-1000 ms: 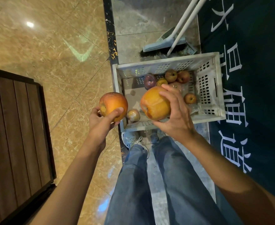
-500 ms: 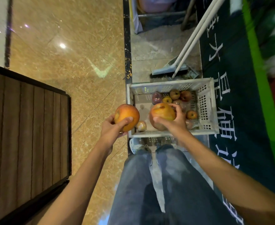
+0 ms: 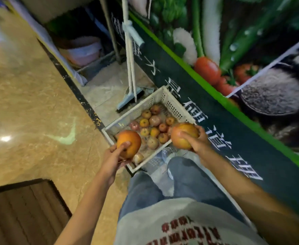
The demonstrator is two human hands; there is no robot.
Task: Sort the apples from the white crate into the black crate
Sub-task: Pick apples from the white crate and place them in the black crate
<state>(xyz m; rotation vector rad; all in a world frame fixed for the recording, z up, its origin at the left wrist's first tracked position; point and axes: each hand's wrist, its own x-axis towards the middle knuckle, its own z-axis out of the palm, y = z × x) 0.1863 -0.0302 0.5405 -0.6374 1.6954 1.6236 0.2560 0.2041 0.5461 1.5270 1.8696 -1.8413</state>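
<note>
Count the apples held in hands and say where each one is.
2. One apple sits in the left hand, the other apple in the right hand, both held near the white crate, where smaller apples lie; some there may be hidden.

The crate (image 3: 138, 106) sits on the floor just before the person's legs (image 3: 180, 183), its right side along the foot of the banner wall (image 3: 233, 138). A heap of apples (image 3: 154, 121) lies in it, spread from the far corner to the near edge. The left hand (image 3: 112, 160) holds the left-hand apple (image 3: 129, 143) over the crate's near left corner; the right hand (image 3: 198, 142) holds the right-hand apple (image 3: 183, 134) over its right edge. Behind the crate a broom (image 3: 130, 101) leans upright, a basin (image 3: 85, 50) farther back. A wooden panel (image 3: 21, 214) lies near left.
</note>
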